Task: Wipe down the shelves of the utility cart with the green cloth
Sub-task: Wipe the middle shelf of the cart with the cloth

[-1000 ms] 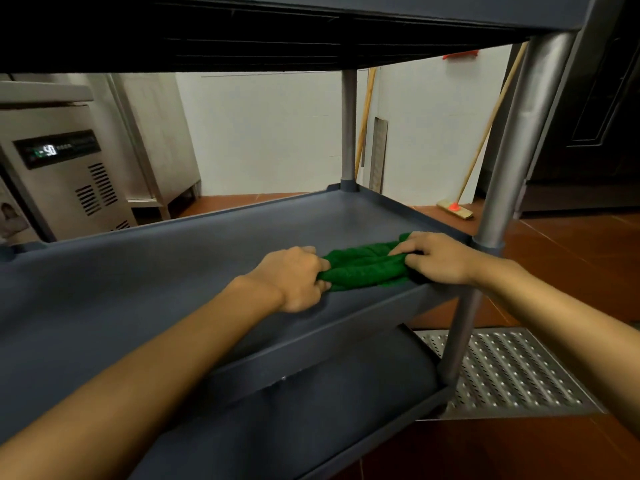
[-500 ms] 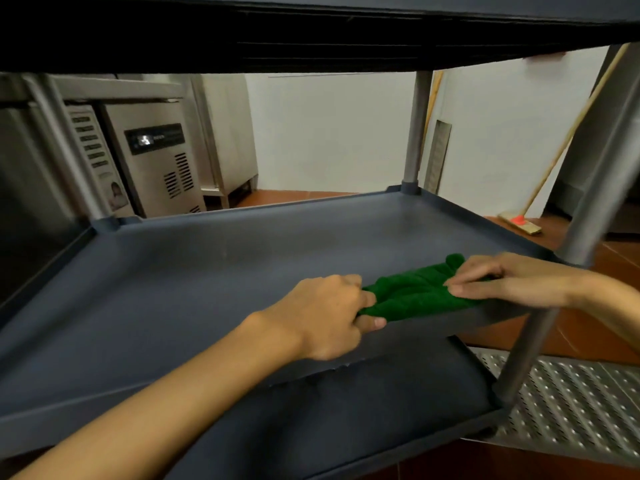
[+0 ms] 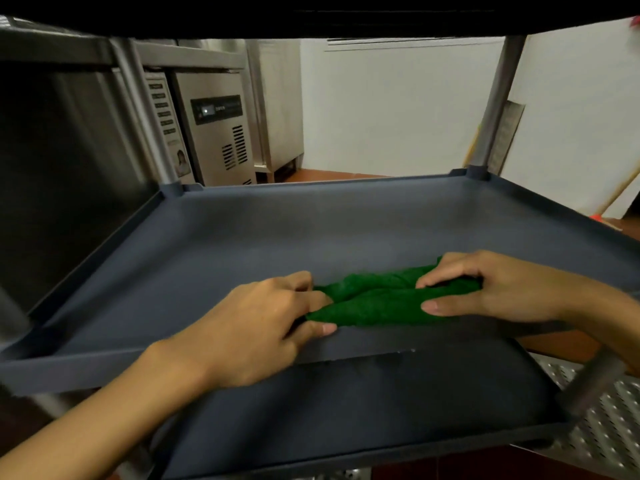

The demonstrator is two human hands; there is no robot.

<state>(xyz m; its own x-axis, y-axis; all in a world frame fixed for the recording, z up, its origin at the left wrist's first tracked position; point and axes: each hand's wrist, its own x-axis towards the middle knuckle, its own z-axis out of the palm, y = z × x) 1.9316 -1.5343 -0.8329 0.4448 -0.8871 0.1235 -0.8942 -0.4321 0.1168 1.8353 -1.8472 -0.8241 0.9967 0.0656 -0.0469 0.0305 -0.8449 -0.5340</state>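
Observation:
A bunched green cloth (image 3: 377, 301) lies on the middle shelf (image 3: 242, 244) of a dark grey utility cart, near the shelf's front rim and right of centre. My left hand (image 3: 263, 327) grips the cloth's left end with curled fingers. My right hand (image 3: 485, 289) grips its right end, thumb below and fingers over the top. The cloth is stretched between both hands. Below the middle shelf sits the bottom shelf (image 3: 381, 410), bare. The top shelf is a dark band across the upper edge.
Metal posts stand at the cart's corners, one at back right (image 3: 491, 102) and one at front right (image 3: 588, 379). A steel appliance (image 3: 214, 133) stands behind the cart at left. A broom (image 3: 620, 192) leans on the white wall. A perforated metal grate (image 3: 602, 420) covers the floor at right.
The view has swung left and closer to the cart, so the whole middle shelf shows. Both hands have slid the cloth leftward along the front rim, away from the right corner.

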